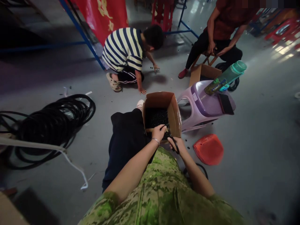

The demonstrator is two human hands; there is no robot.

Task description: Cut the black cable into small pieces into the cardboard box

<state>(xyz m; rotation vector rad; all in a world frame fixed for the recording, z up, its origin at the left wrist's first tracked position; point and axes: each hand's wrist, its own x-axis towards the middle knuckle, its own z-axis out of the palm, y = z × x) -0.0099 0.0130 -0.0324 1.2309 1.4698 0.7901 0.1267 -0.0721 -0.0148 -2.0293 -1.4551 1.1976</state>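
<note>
My left hand (159,132), with a bracelet at its wrist, is closed in a pinch above the cardboard box (174,117). A thin black strip (167,127) shows at its fingertips; the rest is hidden. Close beside it, my right hand (178,144) is wrapped round what look like black-handled scissors (174,145), pointing toward the left fingertips. The box stands open between my legs, with many small black pieces (156,117) in its bottom.
Coiled black tubing (53,122) lies at left. A purple stool (203,100) bears a green bottle (226,78) and a dark flat object. A red plastic piece (208,149) is on the floor. One person (126,50) crouches ahead; another (225,34) sits behind a second box (203,73).
</note>
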